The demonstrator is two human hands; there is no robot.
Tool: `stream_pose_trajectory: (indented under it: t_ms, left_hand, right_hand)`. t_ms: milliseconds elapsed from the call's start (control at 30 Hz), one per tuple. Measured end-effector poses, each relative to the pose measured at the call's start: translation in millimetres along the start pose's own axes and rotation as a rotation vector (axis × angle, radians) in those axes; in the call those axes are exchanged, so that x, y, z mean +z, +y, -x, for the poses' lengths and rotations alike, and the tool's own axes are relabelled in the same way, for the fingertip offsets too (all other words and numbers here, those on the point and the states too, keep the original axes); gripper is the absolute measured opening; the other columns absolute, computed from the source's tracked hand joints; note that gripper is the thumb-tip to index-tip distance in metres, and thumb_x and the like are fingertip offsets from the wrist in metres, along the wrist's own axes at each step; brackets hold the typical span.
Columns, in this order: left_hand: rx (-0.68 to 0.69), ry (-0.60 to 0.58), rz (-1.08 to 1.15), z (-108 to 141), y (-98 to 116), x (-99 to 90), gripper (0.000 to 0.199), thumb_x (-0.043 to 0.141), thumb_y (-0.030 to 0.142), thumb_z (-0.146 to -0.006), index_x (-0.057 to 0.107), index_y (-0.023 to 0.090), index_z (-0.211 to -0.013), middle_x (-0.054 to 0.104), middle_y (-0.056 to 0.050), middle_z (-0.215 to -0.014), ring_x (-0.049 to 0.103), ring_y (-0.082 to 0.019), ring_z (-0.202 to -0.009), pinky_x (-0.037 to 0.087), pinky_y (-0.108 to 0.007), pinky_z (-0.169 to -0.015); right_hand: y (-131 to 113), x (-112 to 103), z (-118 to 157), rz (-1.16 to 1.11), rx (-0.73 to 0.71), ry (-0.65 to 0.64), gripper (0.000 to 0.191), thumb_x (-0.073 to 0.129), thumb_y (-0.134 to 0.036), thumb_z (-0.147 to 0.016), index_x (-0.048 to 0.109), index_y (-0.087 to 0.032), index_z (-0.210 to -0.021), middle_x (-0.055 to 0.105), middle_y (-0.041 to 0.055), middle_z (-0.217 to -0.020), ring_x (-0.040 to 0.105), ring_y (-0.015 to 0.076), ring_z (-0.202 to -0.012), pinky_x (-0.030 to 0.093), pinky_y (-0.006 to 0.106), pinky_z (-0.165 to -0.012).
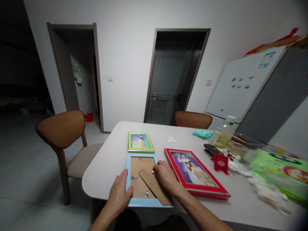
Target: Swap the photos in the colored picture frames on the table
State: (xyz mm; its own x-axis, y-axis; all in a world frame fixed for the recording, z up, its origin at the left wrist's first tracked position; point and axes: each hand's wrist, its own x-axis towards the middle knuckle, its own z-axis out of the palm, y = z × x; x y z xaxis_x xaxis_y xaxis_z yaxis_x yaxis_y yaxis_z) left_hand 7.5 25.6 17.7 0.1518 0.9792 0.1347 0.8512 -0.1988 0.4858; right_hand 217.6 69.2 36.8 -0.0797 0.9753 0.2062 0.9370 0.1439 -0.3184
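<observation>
A light blue picture frame [129, 163] lies face down at the table's near edge, its brown backing board [137, 165] showing. A brown easel leg [156, 187] slants across the board toward the lower right. Small metal clips [147, 193] sit along the board's edges. My left hand [119, 191] rests along the frame's left side, fingers stretched and thumb over the rim. At the right side, my right hand [165, 175] has its fingers curled and pinched at a metal clip [152, 172], partly hiding it.
Beyond the blue frame lies a small green picture frame [141, 151]. Stacked red frames [204, 189] are close by my right forearm. Further right are a bottle [222, 131], a black object [211, 149], crumpled tissues [267, 192] and a green tissue pack [281, 170]. Wooden chairs [62, 128] flank the table.
</observation>
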Motion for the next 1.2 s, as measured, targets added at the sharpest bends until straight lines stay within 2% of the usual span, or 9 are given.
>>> stream_pose_trajectory:
  t_ms: [100,233,333,433,600,733,867,1000,1200]
  left_hand:
    - [-0.007,0.000,-0.008,0.2,0.5,0.5,0.058,0.038,0.021,-0.071,0.029,0.005,-0.126,0.037,-0.012,-0.130,0.031,-0.019,-0.121,0.020,-0.033,-0.102]
    - [0.003,0.022,-0.018,-0.7,-0.3,3.3,0.057,0.038,0.021,-0.071,0.030,0.004,-0.125,0.037,-0.012,-0.130,0.031,-0.019,-0.120,0.020,-0.034,-0.102]
    - [0.008,0.036,-0.020,-1.1,-1.1,4.8,0.056,0.038,0.020,-0.070,0.032,0.007,-0.124,0.039,-0.011,-0.129,0.033,-0.019,-0.120,0.022,-0.033,-0.102]
    - [0.004,0.033,-0.013,-0.9,-1.3,4.9,0.056,0.039,0.020,-0.069,0.033,0.007,-0.124,0.039,-0.011,-0.129,0.032,-0.019,-0.120,0.023,-0.033,-0.101]
    - [0.004,0.040,0.007,-0.5,-1.7,5.6,0.056,0.040,0.019,-0.069,0.033,0.009,-0.124,0.039,-0.010,-0.129,0.033,-0.018,-0.120,0.021,-0.033,-0.102]
    - [0.008,0.042,-0.001,-0.5,-1.5,6.1,0.056,0.039,0.018,-0.069,0.034,0.006,-0.124,0.039,-0.011,-0.129,0.033,-0.019,-0.119,0.021,-0.034,-0.102]
    - [0.002,0.035,-0.007,-0.8,-0.2,4.6,0.057,0.039,0.017,-0.068,0.033,0.006,-0.124,0.038,-0.011,-0.130,0.033,-0.018,-0.120,0.021,-0.033,-0.102]
    - [0.000,0.035,0.019,-0.9,0.2,3.7,0.057,0.040,0.017,-0.068,0.034,0.008,-0.124,0.038,-0.010,-0.130,0.032,-0.018,-0.120,0.020,-0.033,-0.102]
    - [0.021,0.063,0.024,-2.0,-2.4,7.1,0.055,0.040,0.017,-0.068,0.036,0.009,-0.123,0.039,-0.010,-0.129,0.033,-0.017,-0.120,0.021,-0.032,-0.102]
  right_hand:
    - [-8.3,-2.0,1.1,0.046,-0.086,0.027,0.025,0.041,-0.014,-0.074,0.065,-0.015,-0.075,0.058,0.0095,-0.082,0.047,0.0189,-0.079,0.033,0.026,-0.067]
    - [-36.0,3.7,4.4,-0.057,-0.266,0.029,0.024,0.041,-0.018,-0.077,0.064,-0.019,-0.086,0.058,0.0059,-0.089,0.047,0.0169,-0.085,0.033,0.025,-0.075]
    - [-60.3,14.6,5.0,-0.090,-0.353,-0.051,0.020,0.046,-0.024,-0.076,0.065,-0.020,-0.077,0.058,0.0040,-0.079,0.049,0.0153,-0.080,0.034,0.024,-0.074]
    - [-73.6,24.5,2.5,-0.067,-0.338,-0.053,0.019,0.048,-0.025,-0.075,0.065,-0.019,-0.071,0.058,0.0042,-0.074,0.049,0.0150,-0.076,0.035,0.024,-0.071]
    - [-69.1,32.0,-5.5,-0.109,-0.275,0.014,0.016,0.048,-0.022,-0.074,0.063,-0.017,-0.073,0.059,0.0057,-0.078,0.050,0.0151,-0.078,0.034,0.024,-0.072]
    - [-57.9,30.3,-15.6,-0.118,-0.194,0.079,0.023,0.052,-0.033,-0.072,0.061,-0.017,-0.085,0.059,0.0074,-0.089,0.049,0.0179,-0.087,0.032,0.026,-0.076]
    - [-54.1,29.4,-23.8,-0.070,-0.158,0.063,0.031,0.050,-0.042,-0.072,0.059,-0.016,-0.087,0.059,0.0089,-0.093,0.048,0.0200,-0.090,0.030,0.028,-0.078]
    - [-54.9,31.4,-27.9,-0.022,-0.104,0.074,0.028,0.044,-0.036,-0.076,0.059,-0.015,-0.088,0.058,0.0098,-0.097,0.046,0.0204,-0.092,0.028,0.030,-0.081]
    - [-56.4,30.8,-31.3,-0.028,-0.155,0.027,0.022,0.043,-0.027,-0.075,0.059,-0.019,-0.088,0.057,0.0043,-0.103,0.045,0.0200,-0.093,0.029,0.031,-0.082]
